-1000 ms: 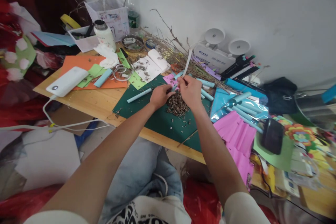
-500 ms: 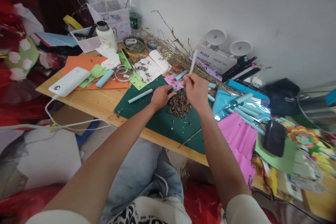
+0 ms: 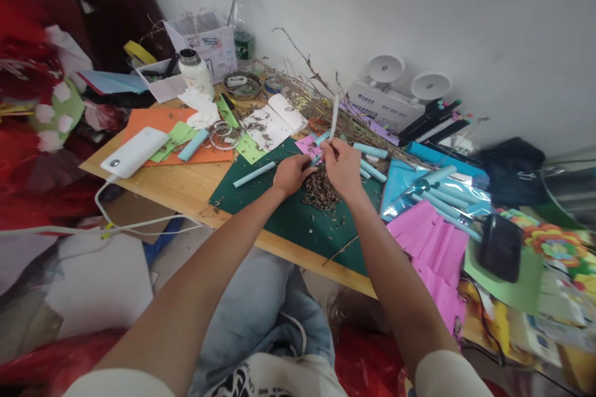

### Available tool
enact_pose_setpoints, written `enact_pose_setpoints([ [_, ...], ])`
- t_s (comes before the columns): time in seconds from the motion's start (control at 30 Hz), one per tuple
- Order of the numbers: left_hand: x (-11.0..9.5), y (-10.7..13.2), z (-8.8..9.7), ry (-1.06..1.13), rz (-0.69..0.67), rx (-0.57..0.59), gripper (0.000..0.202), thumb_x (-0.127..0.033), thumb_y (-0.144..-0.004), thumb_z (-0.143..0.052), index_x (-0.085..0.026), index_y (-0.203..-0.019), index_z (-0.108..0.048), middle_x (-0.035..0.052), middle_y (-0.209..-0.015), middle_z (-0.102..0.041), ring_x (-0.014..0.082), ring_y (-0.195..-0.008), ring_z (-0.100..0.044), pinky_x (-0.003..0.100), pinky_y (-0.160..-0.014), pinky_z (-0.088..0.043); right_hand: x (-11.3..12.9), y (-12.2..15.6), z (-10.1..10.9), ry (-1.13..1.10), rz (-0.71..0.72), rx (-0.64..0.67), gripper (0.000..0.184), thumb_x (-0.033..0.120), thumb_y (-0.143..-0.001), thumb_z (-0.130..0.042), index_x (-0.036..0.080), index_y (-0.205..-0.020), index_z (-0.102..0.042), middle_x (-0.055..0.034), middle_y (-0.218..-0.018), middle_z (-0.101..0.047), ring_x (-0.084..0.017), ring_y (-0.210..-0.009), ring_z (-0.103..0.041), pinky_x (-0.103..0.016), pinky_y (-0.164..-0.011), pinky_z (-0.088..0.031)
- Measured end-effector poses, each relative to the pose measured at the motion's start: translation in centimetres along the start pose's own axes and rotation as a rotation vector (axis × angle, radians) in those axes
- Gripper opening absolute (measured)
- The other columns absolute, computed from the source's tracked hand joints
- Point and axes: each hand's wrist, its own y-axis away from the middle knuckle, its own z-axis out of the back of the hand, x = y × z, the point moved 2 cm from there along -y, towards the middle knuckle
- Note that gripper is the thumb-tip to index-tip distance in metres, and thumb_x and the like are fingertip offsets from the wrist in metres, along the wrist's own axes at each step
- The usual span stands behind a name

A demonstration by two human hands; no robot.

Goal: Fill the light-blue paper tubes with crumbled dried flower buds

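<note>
My left hand (image 3: 291, 174) and my right hand (image 3: 343, 165) meet over a dark green mat (image 3: 288, 214), just above a heap of dry plant bits (image 3: 320, 193). The left fingers are closed on the end of a small light blue paper roll (image 3: 315, 161). The right hand pinches a white paper strip (image 3: 334, 114) that sticks upward. A pink paper slip (image 3: 308, 145) lies just beyond the fingers. A loose blue roll (image 3: 254, 174) rests on the mat to the left.
Dry twigs (image 3: 307, 90) lie behind the mat. Several blue rolls (image 3: 435, 192), pink paper (image 3: 431, 248) and a black device (image 3: 500, 247) crowd the right. At left sit a white power bank (image 3: 133, 152), orange paper (image 3: 161, 121), a flask (image 3: 195, 72) and boxes.
The view has shifted slightly to the left. My right hand tilted the white strip from leaning right to nearly upright; both hands stay together over the heap.
</note>
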Motion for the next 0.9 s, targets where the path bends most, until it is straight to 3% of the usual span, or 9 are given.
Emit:
enact_pose_setpoints([
  [0.17,-0.1,0.0,0.0,-0.003,-0.012,-0.001,0.023,-0.039,-0.093,-0.057,-0.018,-0.082,-0.062,0.0031,-0.080,-0.066,0.0159,-0.072,-0.054,0.027,-0.065,-0.035,0.1,-0.1,-0.1,-0.016,-0.020,-0.009,0.033,0.035,-0.094,-0.050,0.021,-0.064,-0.052,0.0020,-0.057,-0.051,-0.014,-0.054,-0.045,-0.030,-0.058,-0.030],
  [0.33,0.0,0.1,0.0,-0.005,-0.013,-0.014,0.025,-0.039,-0.094,-0.055,-0.019,-0.081,-0.061,0.0028,-0.080,-0.065,0.0160,-0.072,-0.055,0.027,-0.065,-0.034,0.1,0.2,-0.5,-0.061,-0.017,-0.028,0.028,0.036,-0.095,-0.048,0.021,-0.073,-0.056,0.0016,-0.062,-0.056,-0.014,-0.057,-0.048,-0.029,-0.059,-0.032],
  [0.6,-0.3,0.1,0.2,-0.021,0.027,0.015,0.018,-0.036,-0.091,-0.059,-0.020,-0.085,-0.062,0.0036,-0.083,-0.066,0.0173,-0.075,-0.058,0.027,-0.066,-0.038,0.3,-0.5,-0.6,0.031,0.035,0.035,0.027,0.032,-0.093,-0.049,0.021,-0.068,-0.054,0.0004,-0.061,-0.055,-0.015,-0.059,-0.048,-0.029,-0.060,-0.031],
  [0.77,-0.5,0.2,0.3,0.029,0.050,-0.022,0.019,-0.036,-0.094,-0.053,-0.021,-0.102,-0.061,0.0036,-0.087,-0.067,0.0167,-0.077,-0.060,0.025,-0.068,-0.042,0.7,-0.7,-0.9,0.068,0.064,0.096,0.027,0.029,-0.093,-0.048,0.021,-0.068,-0.053,-0.0013,-0.064,-0.057,-0.016,-0.062,-0.050,-0.029,-0.061,-0.031],
  [0.9,-0.6,0.1,0.4,-0.017,0.020,-0.026,0.020,-0.035,-0.095,-0.051,-0.020,-0.091,-0.062,0.0048,-0.086,-0.065,0.0177,-0.079,-0.060,0.026,-0.070,-0.041,1.0,-0.9,-0.6,0.075,0.055,0.066,0.026,0.031,-0.095,-0.047,0.021,-0.072,-0.056,-0.0007,-0.063,-0.057,-0.016,-0.062,-0.051,-0.029,-0.061,-0.031],
])
